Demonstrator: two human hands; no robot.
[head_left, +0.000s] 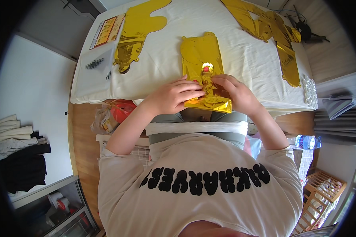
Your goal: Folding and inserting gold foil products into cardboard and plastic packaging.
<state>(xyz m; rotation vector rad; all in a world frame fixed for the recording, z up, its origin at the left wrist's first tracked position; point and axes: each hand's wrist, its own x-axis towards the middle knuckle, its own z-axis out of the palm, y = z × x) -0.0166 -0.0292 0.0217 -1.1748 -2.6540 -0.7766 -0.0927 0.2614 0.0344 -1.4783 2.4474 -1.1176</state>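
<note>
A flat gold foil balloon (203,51) lies across the table's near edge, its lower part creased and folded, with a shiny bent flap hanging at the edge. My left hand (175,94) rests on its left side, fingers stretched out over the crumpled foil. My right hand (234,90) grips the right side, fingers bent over the foil and the thumb hidden. Between the hands the foil is wrinkled and reflects light and a small red spot.
A white cloth covers the table (158,75). Another flat gold foil balloon (136,33) lies at the far left, beside a printed card (106,32) and a clear plastic bag (94,73). More gold foil (275,29) spreads at the far right, near a black stand (303,29) and clear rings (310,93).
</note>
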